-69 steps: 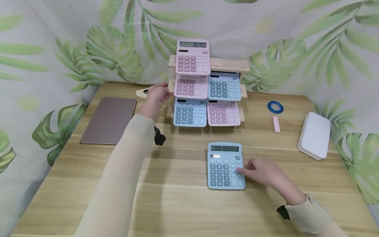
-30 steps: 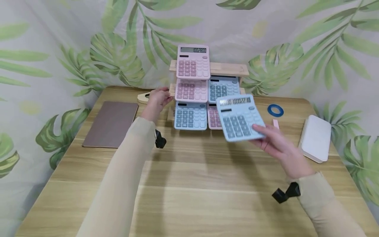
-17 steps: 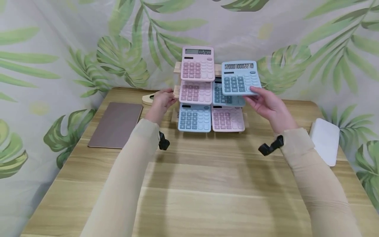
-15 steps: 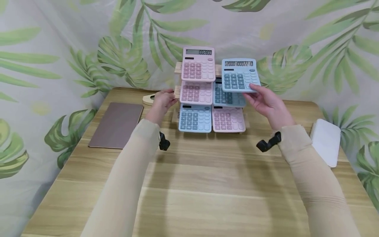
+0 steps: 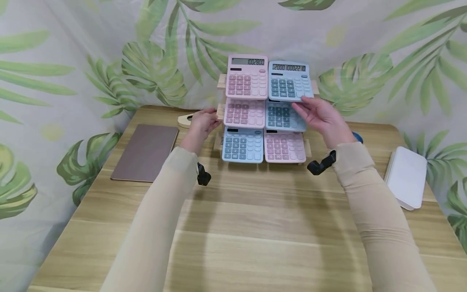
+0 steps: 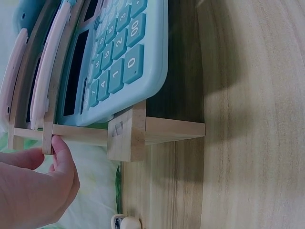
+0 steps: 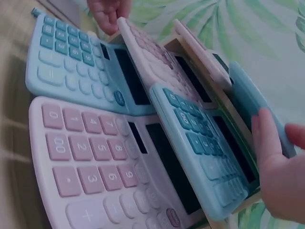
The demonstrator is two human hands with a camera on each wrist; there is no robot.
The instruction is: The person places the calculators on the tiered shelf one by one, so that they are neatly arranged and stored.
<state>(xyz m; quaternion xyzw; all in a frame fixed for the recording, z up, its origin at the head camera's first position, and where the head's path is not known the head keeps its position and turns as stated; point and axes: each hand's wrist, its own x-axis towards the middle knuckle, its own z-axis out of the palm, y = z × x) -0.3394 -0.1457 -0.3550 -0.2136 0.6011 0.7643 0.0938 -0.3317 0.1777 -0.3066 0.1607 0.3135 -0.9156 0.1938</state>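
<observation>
A wooden rack (image 5: 221,111) with three tiers stands at the back of the table, bearing pink and blue calculators. My left hand (image 5: 201,126) pinches the left end of its middle bar, seen closely in the left wrist view. My right hand (image 5: 325,118) holds a blue calculator (image 5: 279,86) by its lower right corner, thumb on top and fingers underneath. That calculator leans at the top tier's right side, beside a pink calculator (image 5: 246,79). Below it are another blue calculator (image 5: 279,117) and a pink calculator (image 5: 284,148); on the left are a pink calculator (image 5: 244,113) and a blue calculator (image 5: 242,146).
A brown notebook (image 5: 145,152) lies on the table's left. Behind my left hand sits a cream object with a dark slot (image 5: 184,121). A blue ring (image 5: 358,138) is partly hidden behind my right wrist. The white case (image 5: 406,176) lies at the right edge.
My right hand has lifted the blue calculator from the table and brought it to the rack's top right, then left beside the top pink one. My left hand stays on the rack.
</observation>
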